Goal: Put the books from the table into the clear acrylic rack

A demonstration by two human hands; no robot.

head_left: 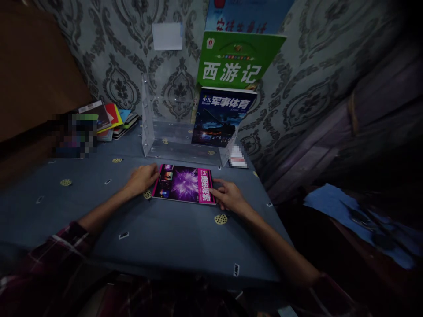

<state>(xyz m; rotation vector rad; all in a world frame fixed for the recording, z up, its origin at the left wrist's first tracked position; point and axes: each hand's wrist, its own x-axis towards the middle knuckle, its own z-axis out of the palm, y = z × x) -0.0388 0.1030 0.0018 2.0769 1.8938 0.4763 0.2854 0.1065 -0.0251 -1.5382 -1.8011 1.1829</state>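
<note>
A magenta-bordered book (184,182) with a purple starburst on its cover lies face up on the table, turned sideways. At its left edge is my left hand (142,179), fingers curled and closed against the book. My right hand (229,197) holds the opposite edge, the thumb side over the cover's rim and the other fingers bent beside it. Just beyond the book stands a clear acrylic rack (183,152). On the rack's right side are a dark blue book (222,116), a green book (236,61) above it, and a light blue book (246,15) at the top.
Several books (114,121) lie piled at the back left, partly blurred out. A blue patterned cloth covers the table (185,237). A small white item (238,157) sits by the rack's right foot. Right of the table are a purple curtain (317,132) and a blue cloth (330,204).
</note>
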